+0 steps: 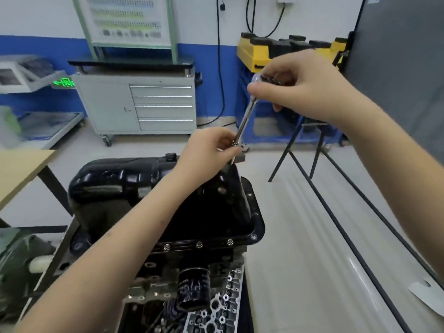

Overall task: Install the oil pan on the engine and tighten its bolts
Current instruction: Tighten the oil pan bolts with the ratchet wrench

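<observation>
Both hands [211,147] [298,90] gripping ratchet [247,116], above oil pan [144,188]

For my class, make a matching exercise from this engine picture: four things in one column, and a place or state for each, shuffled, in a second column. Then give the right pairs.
1. left hand
2. right hand
3. oil filter
4. oil pan

A. sits on top of the engine, black
B. grips the upper end of the wrench
C. sticks out below the bolted flange
D. holds the lower part of the shaft

Pairs: 1-D, 2-B, 3-C, 4-A
</observation>
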